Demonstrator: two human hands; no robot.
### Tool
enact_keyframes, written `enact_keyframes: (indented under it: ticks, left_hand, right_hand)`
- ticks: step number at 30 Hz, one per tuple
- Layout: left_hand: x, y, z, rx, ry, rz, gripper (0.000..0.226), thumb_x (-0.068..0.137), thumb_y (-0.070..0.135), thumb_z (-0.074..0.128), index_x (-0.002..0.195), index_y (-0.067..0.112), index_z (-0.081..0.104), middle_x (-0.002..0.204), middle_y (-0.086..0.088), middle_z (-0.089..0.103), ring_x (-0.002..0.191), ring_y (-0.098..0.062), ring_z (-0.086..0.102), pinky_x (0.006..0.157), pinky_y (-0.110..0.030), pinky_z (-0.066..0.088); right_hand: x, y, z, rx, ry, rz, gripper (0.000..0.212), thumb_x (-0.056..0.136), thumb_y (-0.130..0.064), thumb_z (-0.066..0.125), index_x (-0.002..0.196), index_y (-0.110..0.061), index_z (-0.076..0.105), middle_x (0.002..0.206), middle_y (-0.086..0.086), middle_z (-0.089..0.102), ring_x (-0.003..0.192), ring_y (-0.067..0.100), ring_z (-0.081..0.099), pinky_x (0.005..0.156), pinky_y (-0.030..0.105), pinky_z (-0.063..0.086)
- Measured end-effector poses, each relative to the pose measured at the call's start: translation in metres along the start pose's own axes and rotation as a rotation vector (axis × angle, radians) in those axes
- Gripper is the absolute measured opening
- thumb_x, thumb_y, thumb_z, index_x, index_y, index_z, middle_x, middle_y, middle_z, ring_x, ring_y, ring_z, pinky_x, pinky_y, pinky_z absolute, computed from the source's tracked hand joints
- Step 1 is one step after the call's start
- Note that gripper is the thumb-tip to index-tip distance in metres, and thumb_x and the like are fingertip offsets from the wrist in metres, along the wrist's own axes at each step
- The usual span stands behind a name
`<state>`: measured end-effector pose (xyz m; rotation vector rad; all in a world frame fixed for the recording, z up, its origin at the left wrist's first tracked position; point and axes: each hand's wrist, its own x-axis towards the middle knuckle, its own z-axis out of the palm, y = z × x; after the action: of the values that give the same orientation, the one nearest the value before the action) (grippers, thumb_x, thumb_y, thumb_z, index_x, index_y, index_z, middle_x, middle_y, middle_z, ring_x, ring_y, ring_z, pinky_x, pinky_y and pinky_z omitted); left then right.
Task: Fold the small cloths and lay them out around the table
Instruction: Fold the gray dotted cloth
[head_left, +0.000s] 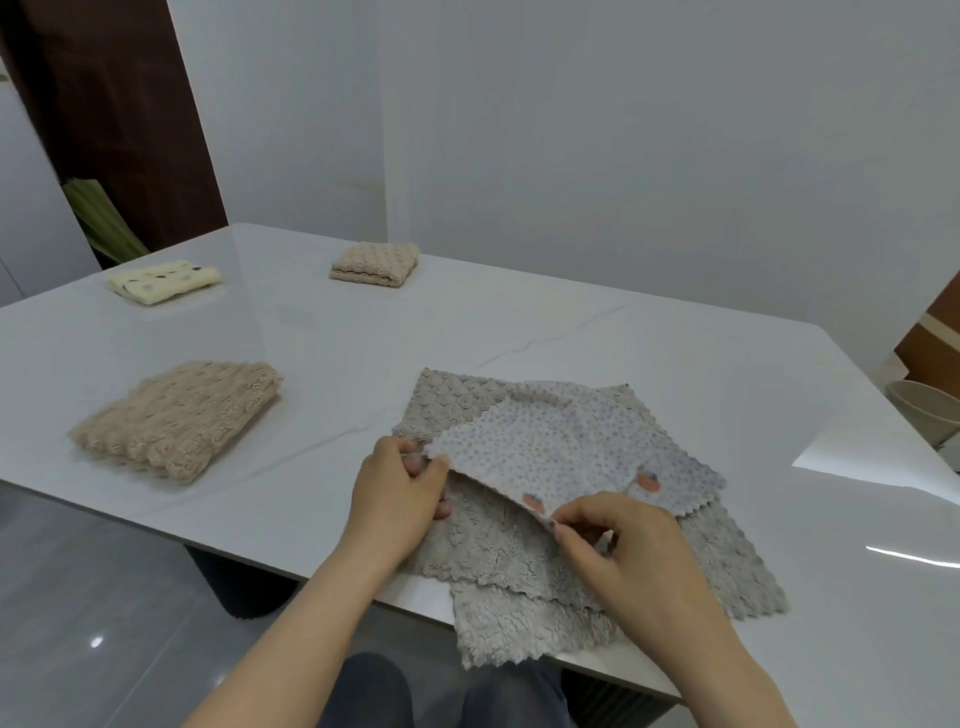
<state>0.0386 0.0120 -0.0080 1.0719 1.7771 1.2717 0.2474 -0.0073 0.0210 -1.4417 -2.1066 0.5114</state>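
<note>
In the head view, a thin pale-blue cloth printed with small dots and orange fruit motifs, zigzag-cut at the edges (550, 441), is near the front edge of the glossy white stone-look table (571, 332), partly raised off it. The left hand (400, 488) pinches the cloth's left corner with thumb and curled fingers. The right hand (618, 551) pinches the corner nearest the table's front edge the same way, so both hands are closed on this one cloth. Its far half rests on unfolded grey fleecy cloths (493, 545), one of which hangs over the table's front edge.

The dotted cloth sags between the two grips, so it looks very light and limp, with no stiffness of its own. It will likely slide easily over the fleece below, or drag that fleece along with it. The corners seem the right places to hold, carrying each onto its opposite corner and then pressing the crease flat.

Three cloths already lie folded on the table. A thick beige knobbly one (179, 415) is towards the left front. A smaller beige one (375, 264) is at the far side. A cream one with dark spots (163, 280) is at the far left corner.
</note>
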Motion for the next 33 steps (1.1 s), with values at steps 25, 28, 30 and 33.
enact_keyframes:
  ticks: [25,28,30,33]
  left_hand:
    - [-0.021,0.048,-0.038,-0.007,0.059,0.400,0.019,0.088,0.017,0.063,0.079,0.031,0.070,0.067,0.005,0.065,0.063,-0.013,0.060,0.068,-0.041,0.054]
    - [-0.025,0.053,-0.050,-0.002,0.040,0.441,0.019,0.088,0.016,0.062,0.080,0.030,0.071,0.075,0.006,0.068,0.067,-0.016,0.061,0.070,-0.045,0.054]
    - [-0.027,0.056,-0.058,0.019,0.026,0.471,0.019,0.088,0.017,0.062,0.081,0.031,0.071,0.078,0.007,0.069,0.069,-0.012,0.061,0.070,-0.043,0.055]
    - [-0.028,0.061,-0.071,0.046,0.019,0.517,0.023,0.088,0.015,0.061,0.079,0.035,0.071,0.078,0.011,0.068,0.068,-0.006,0.059,0.068,-0.036,0.053]
  right_hand:
    - [0.062,-0.046,-0.028,0.062,-0.006,-0.276,0.025,0.092,-0.030,0.059,0.116,-0.032,0.063,0.106,-0.026,0.060,0.090,-0.008,0.056,0.068,0.008,0.043]
    - [0.075,-0.065,-0.030,0.138,-0.096,-0.287,0.027,0.092,-0.026,0.060,0.118,-0.033,0.063,0.083,-0.036,0.059,0.075,-0.004,0.058,0.067,0.008,0.043]
    - [0.083,-0.075,-0.029,0.154,-0.171,-0.303,0.027,0.093,-0.024,0.060,0.118,-0.031,0.063,0.069,-0.041,0.057,0.064,-0.001,0.056,0.062,0.008,0.041]
    - [0.092,-0.087,-0.027,0.206,-0.292,-0.324,0.024,0.092,-0.021,0.062,0.114,-0.028,0.067,0.057,-0.034,0.058,0.053,0.001,0.050,0.056,0.009,0.038]
